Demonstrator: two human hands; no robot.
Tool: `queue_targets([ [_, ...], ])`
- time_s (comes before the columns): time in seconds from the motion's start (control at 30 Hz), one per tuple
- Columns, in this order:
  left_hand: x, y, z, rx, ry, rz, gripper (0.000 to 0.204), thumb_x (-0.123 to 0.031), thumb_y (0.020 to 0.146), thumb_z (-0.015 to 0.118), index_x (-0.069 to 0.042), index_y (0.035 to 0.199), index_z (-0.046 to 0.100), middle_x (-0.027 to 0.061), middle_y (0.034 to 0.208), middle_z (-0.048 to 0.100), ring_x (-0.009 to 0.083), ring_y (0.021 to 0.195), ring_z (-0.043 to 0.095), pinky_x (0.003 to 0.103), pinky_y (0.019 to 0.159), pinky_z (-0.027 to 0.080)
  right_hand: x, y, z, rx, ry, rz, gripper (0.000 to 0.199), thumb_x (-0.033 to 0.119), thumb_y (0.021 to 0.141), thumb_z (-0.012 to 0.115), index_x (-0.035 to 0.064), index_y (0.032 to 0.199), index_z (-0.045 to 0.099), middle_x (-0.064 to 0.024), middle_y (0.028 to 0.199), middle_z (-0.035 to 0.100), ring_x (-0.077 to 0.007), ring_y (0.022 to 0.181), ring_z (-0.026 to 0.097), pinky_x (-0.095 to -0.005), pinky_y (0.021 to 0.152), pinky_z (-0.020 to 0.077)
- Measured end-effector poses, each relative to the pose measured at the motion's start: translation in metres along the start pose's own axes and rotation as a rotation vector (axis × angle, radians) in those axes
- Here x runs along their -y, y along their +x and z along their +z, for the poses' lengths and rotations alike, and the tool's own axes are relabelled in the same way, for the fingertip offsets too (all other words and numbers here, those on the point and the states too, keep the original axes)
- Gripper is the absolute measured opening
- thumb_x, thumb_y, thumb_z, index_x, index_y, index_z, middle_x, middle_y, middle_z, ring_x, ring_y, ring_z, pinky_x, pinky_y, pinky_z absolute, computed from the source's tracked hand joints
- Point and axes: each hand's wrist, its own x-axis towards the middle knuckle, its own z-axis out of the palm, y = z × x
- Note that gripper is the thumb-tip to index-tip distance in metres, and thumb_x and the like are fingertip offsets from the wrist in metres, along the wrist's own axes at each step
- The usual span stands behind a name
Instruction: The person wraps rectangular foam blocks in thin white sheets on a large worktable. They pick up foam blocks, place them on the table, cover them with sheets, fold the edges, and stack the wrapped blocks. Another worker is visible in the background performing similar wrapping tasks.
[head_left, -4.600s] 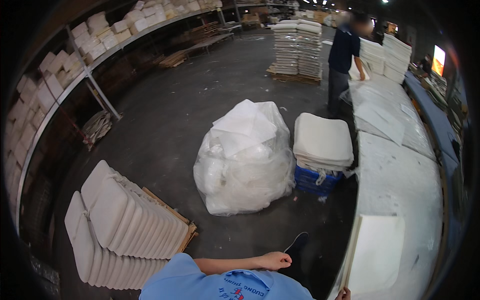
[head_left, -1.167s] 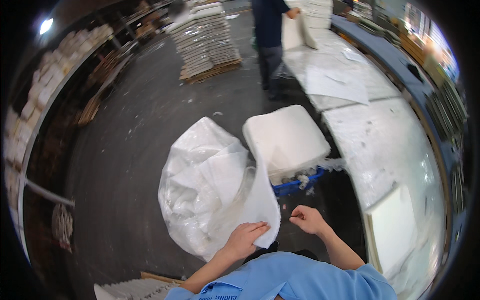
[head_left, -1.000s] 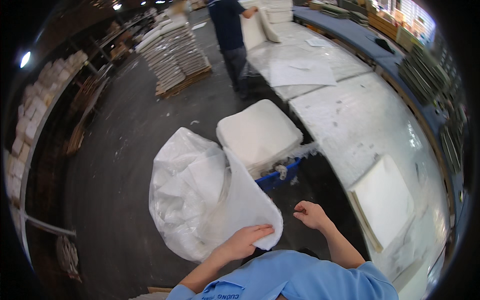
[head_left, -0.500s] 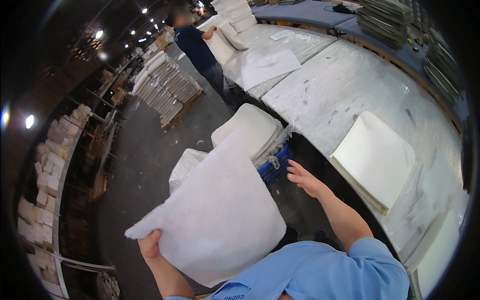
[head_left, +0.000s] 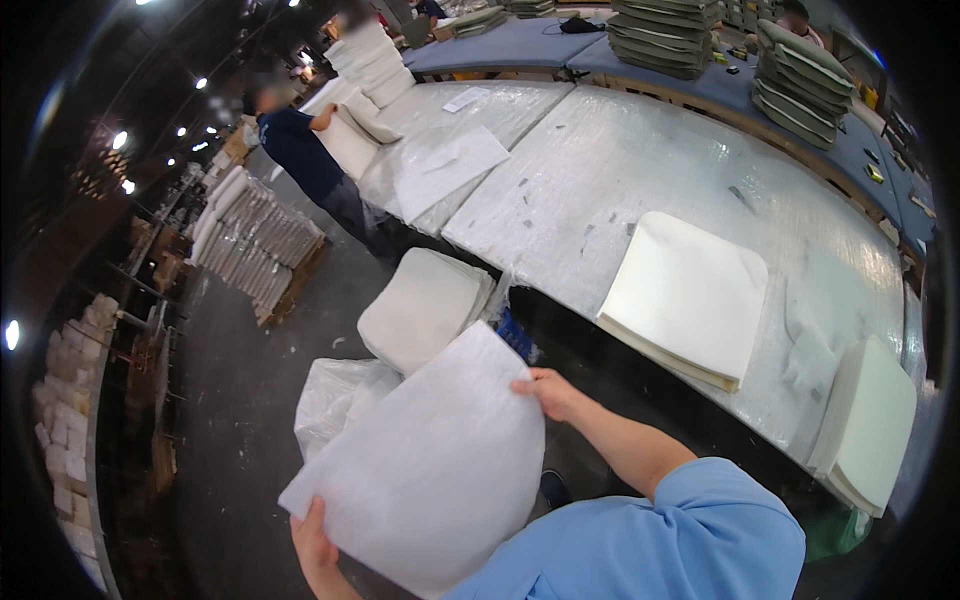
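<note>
White fibre sheet [head_left: 425, 475] spans between both hands, held up in front of the chest. Left hand [head_left: 316, 535] pinches its lower-left edge; right hand [head_left: 549, 392] grips the upper-right edge. Foam pad stack [head_left: 425, 305] just beyond the sheet.

The sheet [head_left: 430, 460], held by the left hand [head_left: 318, 535] and right hand [head_left: 548, 390], fills the space ahead; below it crowd a bag [head_left: 335, 395] and a cushion stack [head_left: 425, 305]; right of the hand, the table [head_left: 600, 170] lies bare between one cushion [head_left: 690, 295] and another [head_left: 870, 420].
</note>
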Motion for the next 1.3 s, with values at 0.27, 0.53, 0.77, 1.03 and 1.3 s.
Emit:
queue_targets([
  [0.27,0.044,0.140,0.087,0.277,0.098,0.028,0.045,-0.013,0.098,0.070,0.006,0.136,0.057,0.0130,0.129,0.065,0.0237,0.119,0.062,0.038,0.102,0.048,0.070,-0.052,-0.055,-0.392,-0.121,-0.344,0.026,0.021,0.097,0.073,0.0002,0.112,0.072,-0.0082,0.102,0.075,-0.0186,0.089,0.071,-0.0358,0.082,0.0563],
  [0.53,0.036,0.205,0.273,0.677,0.176,0.013,0.043,-0.021,0.099,0.069,0.005,0.133,0.061,0.0111,0.124,0.069,0.0206,0.110,0.065,0.037,0.097,0.051,0.064,-0.167,-0.114,-0.794,-0.080,-0.588,0.031,0.017,0.097,0.069,-0.0023,0.121,0.070,-0.0072,0.108,0.073,-0.0165,0.097,0.067,-0.0334,0.087,0.0521],
  [0.77,0.051,0.168,0.407,0.969,0.186,0.057,0.041,-0.022,0.100,0.069,0.004,0.131,0.064,0.0110,0.123,0.071,0.0194,0.111,0.065,0.035,0.097,0.050,0.035,-0.270,-0.153,-1.101,-0.029,-0.668,0.029,0.014,0.095,0.069,-0.0040,0.118,0.071,-0.0083,0.107,0.074,-0.0168,0.097,0.067,-0.0336,0.089,0.0519],
  [1.03,0.058,0.138,0.515,0.952,0.155,0.083,0.037,-0.021,0.100,0.068,0.006,0.125,0.065,0.0115,0.120,0.071,0.0181,0.107,0.065,0.033,0.094,0.051,0.085,-0.337,-0.197,-1.142,-0.195,-0.726,0.024,0.019,0.098,0.070,-0.0014,0.110,0.073,-0.0030,0.095,0.072,-0.0107,0.084,0.063,-0.0282,0.075,0.0501],
  [1.3,0.032,0.146,0.632,0.950,0.168,0.186,0.040,-0.023,0.100,0.068,0.008,0.125,0.064,0.0131,0.118,0.070,0.0191,0.105,0.066,0.034,0.091,0.052,0.208,-0.340,-0.248,-1.210,-0.358,-0.874,0.018,0.018,0.097,0.069,0.0010,0.095,0.072,0.0038,0.078,0.064,-0.0045,0.068,0.051,-0.0249,0.060,0.0405],
])
